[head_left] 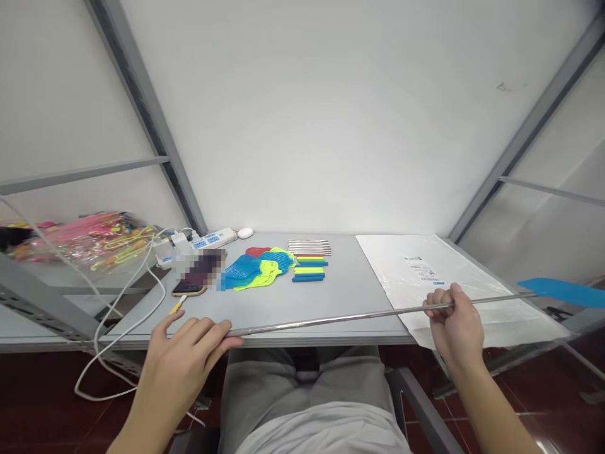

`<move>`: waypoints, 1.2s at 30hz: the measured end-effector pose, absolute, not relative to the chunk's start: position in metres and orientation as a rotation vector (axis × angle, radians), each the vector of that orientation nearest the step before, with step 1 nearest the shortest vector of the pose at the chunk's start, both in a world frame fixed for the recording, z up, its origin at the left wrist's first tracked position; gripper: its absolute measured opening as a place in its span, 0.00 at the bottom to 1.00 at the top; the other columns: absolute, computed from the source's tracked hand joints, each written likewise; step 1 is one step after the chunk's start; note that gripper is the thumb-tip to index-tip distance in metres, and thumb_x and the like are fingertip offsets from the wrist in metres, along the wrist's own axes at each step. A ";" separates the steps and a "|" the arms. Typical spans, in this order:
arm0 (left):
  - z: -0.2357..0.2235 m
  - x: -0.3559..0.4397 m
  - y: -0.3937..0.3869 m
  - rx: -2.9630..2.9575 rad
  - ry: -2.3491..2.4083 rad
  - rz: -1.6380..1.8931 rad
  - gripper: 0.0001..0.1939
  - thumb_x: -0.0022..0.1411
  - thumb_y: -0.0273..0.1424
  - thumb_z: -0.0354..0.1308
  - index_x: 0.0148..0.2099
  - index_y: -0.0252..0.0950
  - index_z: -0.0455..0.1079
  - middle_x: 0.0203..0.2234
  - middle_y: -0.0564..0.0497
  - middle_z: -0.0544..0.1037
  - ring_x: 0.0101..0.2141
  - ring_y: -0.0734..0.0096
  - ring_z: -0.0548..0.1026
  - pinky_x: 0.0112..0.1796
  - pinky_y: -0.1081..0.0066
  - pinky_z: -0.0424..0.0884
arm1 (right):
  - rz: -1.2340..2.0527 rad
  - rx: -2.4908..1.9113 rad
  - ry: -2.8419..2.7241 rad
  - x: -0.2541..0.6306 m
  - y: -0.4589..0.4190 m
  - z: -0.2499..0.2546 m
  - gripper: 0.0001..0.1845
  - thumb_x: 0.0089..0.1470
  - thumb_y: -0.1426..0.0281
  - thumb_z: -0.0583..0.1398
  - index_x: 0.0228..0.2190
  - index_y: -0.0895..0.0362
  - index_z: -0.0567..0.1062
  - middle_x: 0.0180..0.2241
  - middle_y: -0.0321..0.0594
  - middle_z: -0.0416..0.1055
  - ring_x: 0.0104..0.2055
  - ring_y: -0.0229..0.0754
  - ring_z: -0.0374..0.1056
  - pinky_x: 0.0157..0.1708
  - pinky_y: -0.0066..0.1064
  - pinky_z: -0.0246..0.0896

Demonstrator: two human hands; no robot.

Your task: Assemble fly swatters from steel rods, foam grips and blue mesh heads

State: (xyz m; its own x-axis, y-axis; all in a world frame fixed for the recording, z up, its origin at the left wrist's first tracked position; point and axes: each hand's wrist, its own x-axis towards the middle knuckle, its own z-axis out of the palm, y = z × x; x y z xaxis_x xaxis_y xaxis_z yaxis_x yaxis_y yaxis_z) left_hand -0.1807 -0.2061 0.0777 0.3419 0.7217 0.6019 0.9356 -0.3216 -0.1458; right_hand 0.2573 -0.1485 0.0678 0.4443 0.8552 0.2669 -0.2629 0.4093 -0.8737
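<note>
A long, extended metal rod (321,322) with a flat blue head (567,292) at its right end, a telescopic fly swatter, lies level across the table's front edge. My left hand (186,343) pinches the rod's left end between thumb and fingers. Farther right, my right hand (454,321) is wrapped round the rod below the blue head. Behind the rod lie loose mesh swatter heads (258,271) in blue, yellow-green and red. Beside them are several blue and yellow-green handle tubes (309,270) and a row of thin metal rods (309,246).
A phone (196,277) lies at the left with a charging cable (178,305) in front. Behind it is a power strip (212,241). A white plastic bag (401,271) with a label covers the table's right side. Bagged colourful items (94,243) rest at far left.
</note>
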 end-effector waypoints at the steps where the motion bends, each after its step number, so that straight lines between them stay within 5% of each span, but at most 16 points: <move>1: 0.072 -0.181 -0.202 -2.128 -1.480 -0.644 0.12 0.66 0.43 0.51 0.39 0.42 0.69 0.27 0.54 0.76 0.31 0.64 0.74 0.52 0.54 0.57 | 0.805 -0.867 -0.806 0.259 -0.146 0.065 0.27 0.59 0.59 0.57 0.16 0.54 0.51 0.18 0.29 0.43 0.21 0.35 0.46 0.21 0.32 0.48; 7: 0.049 -0.186 -0.195 -2.102 -1.774 -1.198 0.13 0.62 0.46 0.54 0.38 0.43 0.71 0.34 0.51 0.77 0.37 0.60 0.74 0.41 0.62 0.64 | 0.829 -0.892 -0.684 0.280 -0.138 0.051 0.27 0.59 0.60 0.57 0.16 0.54 0.49 0.18 0.28 0.41 0.20 0.34 0.43 0.20 0.30 0.46; 11: 0.055 -0.169 -0.174 -1.439 -2.082 -2.206 0.07 0.63 0.38 0.54 0.34 0.42 0.68 0.28 0.55 0.72 0.29 0.71 0.69 0.31 0.70 0.64 | 0.961 -0.925 -0.661 0.266 -0.133 0.043 0.25 0.58 0.61 0.57 0.17 0.54 0.52 0.18 0.28 0.43 0.20 0.34 0.41 0.20 0.29 0.48; 13: 0.065 -0.159 -0.149 -0.968 -1.878 -2.920 0.07 0.62 0.33 0.55 0.32 0.41 0.62 0.23 0.59 0.66 0.24 0.76 0.65 0.27 0.73 0.62 | 1.029 -0.910 -0.681 0.249 -0.124 0.046 0.24 0.59 0.60 0.57 0.18 0.54 0.53 0.18 0.28 0.44 0.20 0.33 0.40 0.20 0.29 0.49; 17: 0.090 -0.146 -0.095 -0.407 -1.661 -3.622 0.09 0.64 0.30 0.48 0.30 0.38 0.57 0.18 0.61 0.61 0.16 0.80 0.54 0.24 0.75 0.62 | 0.957 -0.800 -0.796 0.207 -0.097 0.073 0.25 0.57 0.61 0.59 0.18 0.54 0.53 0.19 0.27 0.44 0.20 0.32 0.42 0.20 0.28 0.48; 24: 0.099 -0.113 -0.102 -0.175 -1.167 -3.800 0.17 0.70 0.38 0.40 0.29 0.37 0.56 0.17 0.60 0.57 0.15 0.79 0.53 0.20 0.76 0.58 | 0.643 -0.532 -0.883 0.142 -0.091 0.122 0.25 0.59 0.69 0.55 0.14 0.55 0.53 0.16 0.28 0.44 0.19 0.32 0.44 0.20 0.29 0.44; 28: 0.074 -0.098 -0.152 -0.533 -0.996 -3.770 0.15 0.68 0.42 0.48 0.34 0.37 0.64 0.24 0.57 0.66 0.20 0.79 0.60 0.27 0.73 0.67 | 0.668 -0.476 -0.816 0.136 -0.098 0.120 0.25 0.60 0.68 0.52 0.14 0.55 0.51 0.15 0.27 0.42 0.17 0.32 0.40 0.18 0.30 0.40; 36: 0.022 -0.106 -0.167 -0.980 -1.489 -3.563 0.17 0.56 0.45 0.64 0.38 0.37 0.70 0.25 0.57 0.66 0.22 0.79 0.65 0.33 0.69 0.72 | 0.800 -0.701 -0.617 0.140 -0.106 0.043 0.25 0.61 0.64 0.54 0.16 0.54 0.52 0.15 0.27 0.43 0.17 0.32 0.43 0.18 0.30 0.41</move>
State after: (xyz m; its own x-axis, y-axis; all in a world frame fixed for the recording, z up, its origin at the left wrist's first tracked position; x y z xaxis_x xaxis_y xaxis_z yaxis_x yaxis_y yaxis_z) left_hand -0.1055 -0.1674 0.0225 -0.5648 0.8206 0.0875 -0.5142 -0.4328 0.7404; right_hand 0.1400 -0.1057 0.0434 0.5506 0.8036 0.2259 -0.4231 0.5019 -0.7544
